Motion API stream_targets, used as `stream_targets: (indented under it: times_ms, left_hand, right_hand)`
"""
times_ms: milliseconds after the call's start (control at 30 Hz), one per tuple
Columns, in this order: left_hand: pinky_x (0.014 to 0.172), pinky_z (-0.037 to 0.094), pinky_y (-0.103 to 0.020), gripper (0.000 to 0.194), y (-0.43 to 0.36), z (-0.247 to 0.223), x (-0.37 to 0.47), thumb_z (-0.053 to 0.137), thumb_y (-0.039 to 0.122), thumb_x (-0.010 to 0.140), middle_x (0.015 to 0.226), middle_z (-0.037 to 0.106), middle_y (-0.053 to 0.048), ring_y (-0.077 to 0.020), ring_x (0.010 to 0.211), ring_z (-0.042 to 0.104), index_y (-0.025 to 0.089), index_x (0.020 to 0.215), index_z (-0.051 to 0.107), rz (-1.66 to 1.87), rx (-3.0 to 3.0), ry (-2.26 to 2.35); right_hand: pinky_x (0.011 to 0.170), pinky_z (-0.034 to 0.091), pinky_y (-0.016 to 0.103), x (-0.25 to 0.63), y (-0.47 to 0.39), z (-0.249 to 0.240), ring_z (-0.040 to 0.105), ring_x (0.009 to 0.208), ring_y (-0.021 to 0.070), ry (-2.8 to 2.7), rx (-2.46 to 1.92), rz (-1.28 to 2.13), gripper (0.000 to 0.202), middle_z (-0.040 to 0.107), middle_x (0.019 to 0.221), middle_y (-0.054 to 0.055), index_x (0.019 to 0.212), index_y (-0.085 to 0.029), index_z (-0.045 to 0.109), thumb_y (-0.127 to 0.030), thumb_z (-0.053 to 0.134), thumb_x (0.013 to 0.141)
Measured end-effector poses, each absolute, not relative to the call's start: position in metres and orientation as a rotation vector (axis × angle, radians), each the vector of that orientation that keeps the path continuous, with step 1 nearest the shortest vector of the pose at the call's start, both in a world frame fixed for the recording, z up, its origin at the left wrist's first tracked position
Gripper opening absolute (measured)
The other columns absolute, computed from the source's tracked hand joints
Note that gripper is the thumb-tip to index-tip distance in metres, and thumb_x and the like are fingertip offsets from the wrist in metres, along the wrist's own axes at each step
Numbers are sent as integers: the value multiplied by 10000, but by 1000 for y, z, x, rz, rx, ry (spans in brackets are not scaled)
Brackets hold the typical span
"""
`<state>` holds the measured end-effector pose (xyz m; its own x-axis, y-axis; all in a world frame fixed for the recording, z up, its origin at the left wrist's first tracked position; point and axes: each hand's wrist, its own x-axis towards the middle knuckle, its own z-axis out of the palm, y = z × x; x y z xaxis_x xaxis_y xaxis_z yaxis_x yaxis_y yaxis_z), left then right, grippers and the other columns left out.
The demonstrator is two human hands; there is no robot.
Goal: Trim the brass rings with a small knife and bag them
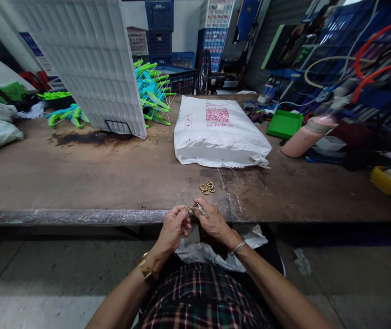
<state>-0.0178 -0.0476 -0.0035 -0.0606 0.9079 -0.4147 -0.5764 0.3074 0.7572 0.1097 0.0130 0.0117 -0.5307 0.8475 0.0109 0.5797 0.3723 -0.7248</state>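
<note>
Near the table's front edge, my left hand point(176, 227) pinches a small brass-coloured ring point(190, 209) between thumb and fingers. My right hand point(212, 221) meets it from the other side, its fingers closed round a small metallic tool point(199, 208) whose shape is hard to make out. The two hands nearly touch at the ring. Just beyond them, several similar brass rings point(207, 187) lie in a loose cluster on the brown table point(130, 183).
A white printed sack point(219, 132) lies behind the rings. A ribbed white panel point(92, 64) stands at the left, beside green and blue plastic pieces point(152, 93). At the right are a green tray point(285, 124), a pink bottle point(305, 137) and a yellow container point(390, 183).
</note>
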Motion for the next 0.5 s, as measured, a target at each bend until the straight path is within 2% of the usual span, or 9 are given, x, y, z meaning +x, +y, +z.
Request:
stream_targets:
  times_ms: [167,300,500]
  left_hand:
    - [358,225,-159,356,-47,-5,-15,622,496,679,469,419,79,-35,372,334,159,730,522,1260,561,1199]
    - [381,240,-165,343,-50,-4,-15,605,487,693,463,404,77,-35,390,324,154,711,526,1259,694,1260]
    - [350,206,-159,344,-52,-5,-16,603,485,691,524,450,74,-31,370,322,174,766,478,1163,570,1050]
  right_hand:
    - [573,330,217,107,7,17,410,581,98,-2077,-1261,1185,210,443,629,-48,746,-192,458,-369,402,845]
    - [535,293,221,105,8,15,367,545,91,-2071,-1316,1215,260,394,571,-58,630,-195,399,-367,391,825]
    - [530,279,223,106,8,9,341,534,86,-2066,-1333,1192,252,377,564,-64,614,-195,391,-368,417,797]
